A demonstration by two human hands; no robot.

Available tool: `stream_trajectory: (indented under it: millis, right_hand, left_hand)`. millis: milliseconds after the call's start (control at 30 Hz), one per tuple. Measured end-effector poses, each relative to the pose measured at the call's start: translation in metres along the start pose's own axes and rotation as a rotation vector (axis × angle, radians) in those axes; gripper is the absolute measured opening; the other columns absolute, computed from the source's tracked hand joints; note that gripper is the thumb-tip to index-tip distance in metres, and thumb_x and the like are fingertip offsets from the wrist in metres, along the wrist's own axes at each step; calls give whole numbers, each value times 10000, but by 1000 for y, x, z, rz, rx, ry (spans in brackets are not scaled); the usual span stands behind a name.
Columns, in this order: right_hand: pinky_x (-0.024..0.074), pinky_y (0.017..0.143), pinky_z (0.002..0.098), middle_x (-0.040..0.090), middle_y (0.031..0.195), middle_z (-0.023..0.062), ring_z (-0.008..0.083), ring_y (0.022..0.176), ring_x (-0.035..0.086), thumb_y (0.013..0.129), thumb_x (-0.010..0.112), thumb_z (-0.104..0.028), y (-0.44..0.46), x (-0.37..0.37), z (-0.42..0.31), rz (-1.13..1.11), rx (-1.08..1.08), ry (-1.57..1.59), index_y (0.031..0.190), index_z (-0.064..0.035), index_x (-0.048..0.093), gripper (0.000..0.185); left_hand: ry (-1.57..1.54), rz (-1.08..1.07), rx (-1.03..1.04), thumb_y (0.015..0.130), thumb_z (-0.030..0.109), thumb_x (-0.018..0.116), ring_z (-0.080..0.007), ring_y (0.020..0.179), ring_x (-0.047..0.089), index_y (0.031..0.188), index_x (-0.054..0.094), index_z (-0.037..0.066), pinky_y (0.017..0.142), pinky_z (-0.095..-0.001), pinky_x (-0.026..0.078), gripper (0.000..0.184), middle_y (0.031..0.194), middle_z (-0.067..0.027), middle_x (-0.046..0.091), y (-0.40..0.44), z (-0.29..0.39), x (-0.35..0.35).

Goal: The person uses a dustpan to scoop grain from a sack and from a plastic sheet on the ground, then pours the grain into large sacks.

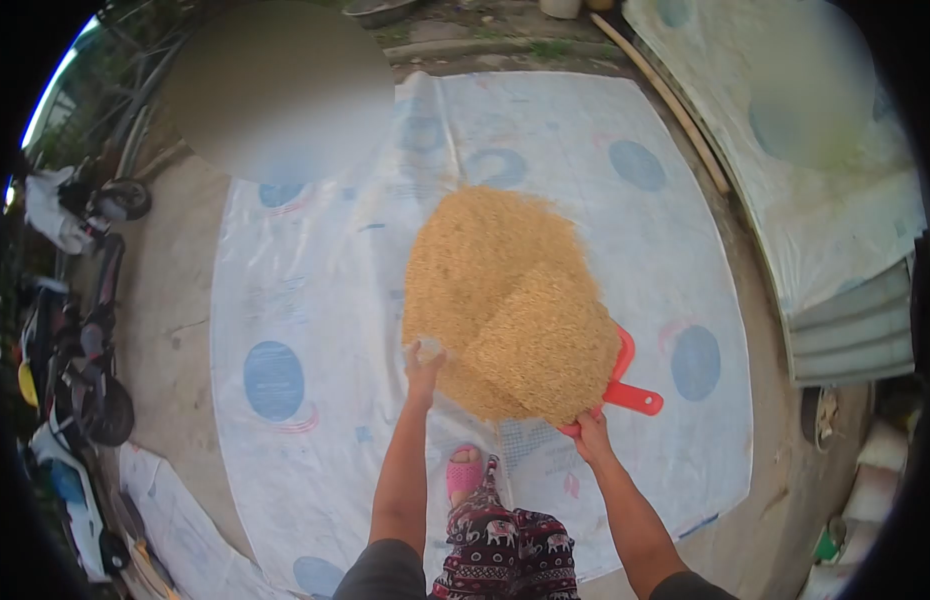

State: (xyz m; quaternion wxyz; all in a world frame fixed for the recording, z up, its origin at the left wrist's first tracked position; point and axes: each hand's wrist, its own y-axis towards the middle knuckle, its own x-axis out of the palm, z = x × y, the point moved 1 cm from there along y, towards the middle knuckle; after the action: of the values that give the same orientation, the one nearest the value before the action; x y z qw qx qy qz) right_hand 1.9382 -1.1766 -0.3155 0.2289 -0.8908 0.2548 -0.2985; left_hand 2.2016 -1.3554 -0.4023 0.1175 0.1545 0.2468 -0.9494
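Golden heaped grain (505, 250) may scatter if the right hand (589, 436) tips its gripped red plastic dustpan (635, 398); left hand (423, 372), grip unclear.

2 arms (399, 480) out past legs (505, 560), elbows nearly straight. Left hand (423, 372) ahead-left of legs, fingers forward, detail blurred. Right hand (591, 436) ahead-right of legs, fingers curled.

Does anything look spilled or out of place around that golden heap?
Nothing serious stands out: the golden heap sits on the printed sheet, with no spill visible beyond the sheet. Slightly odd is the pink slipper, worn on that same sheet, close to the heap.
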Motion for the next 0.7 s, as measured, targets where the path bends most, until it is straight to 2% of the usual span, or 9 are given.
stream_trajectory:
  millis: [33,67,167,233,367,467,533,600,700]
  right_hand:
    - [451,843,333,512,1105,95,204,992,526,818,431,-7,-5,1,-5,-26,-21,-19,1144,8,425,327]
    - [470,817,333,519,1083,80,199,980,531,823,438,-16,-13,9,-15,-7,-21,-29,1149,-17,423,327]
    - [493,771,327,515,1084,65,191,967,534,815,465,-20,-33,24,-40,-74,27,-13,1157,-50,419,345]
    - [490,775,329,510,1097,63,194,965,534,803,468,-8,-47,37,-54,-51,27,16,1162,-47,414,365]
    - [495,770,336,505,1109,72,208,965,537,787,447,20,-71,50,-73,3,20,11,1169,-40,406,389]
    - [488,808,405,468,1151,92,256,1020,506,752,393,53,-89,65,-91,-24,48,0,1204,-62,351,468]
    - [490,805,413,468,1151,94,262,1021,505,752,388,55,-100,73,-101,-24,60,-1,1204,-64,350,468]
    - [491,802,422,467,1152,96,267,1022,504,753,382,56,-107,81,-104,-24,65,1,1204,-65,350,468]
    - [492,798,438,467,1151,103,277,1028,501,754,373,57,-119,96,-113,-35,23,45,1202,-60,351,464]
  left_hand:
    - [163,-122,-76,678,417,646,-268,960,512,1252,371,74,857,-311,378,723,1143,-192,458,-15,31,-23]
    - [82,-182,-99,706,449,603,-280,960,515,1219,415,63,834,-324,397,669,1156,-204,464,-26,49,-40]
    - [-91,-261,-147,772,439,500,-287,953,535,1077,557,37,813,-332,410,508,1014,-211,569,-18,31,-88]
    - [17,-42,-192,775,431,489,-307,979,530,1041,578,26,834,-346,402,492,974,-201,588,-35,46,-114]
    - [103,-47,-188,781,476,458,-329,1074,461,1111,524,11,894,-370,356,574,1117,-212,515,-73,60,-173]
    - [41,-114,-390,793,506,438,-315,1150,388,1169,461,-10,939,-371,303,640,1220,-208,432,-95,51,-209]
    - [-14,-115,-431,796,511,437,-306,1163,375,1179,449,-15,948,-370,290,650,1237,-200,420,-110,52,-226]
    - [-177,-64,-582,801,525,435,-305,1164,356,1208,404,-23,973,-389,250,683,1289,-162,360,-125,58,-241]
    - [-182,-93,-603,803,512,440,-317,1175,335,1221,378,-26,965,-422,259,684,1316,-165,315,-128,61,-262]
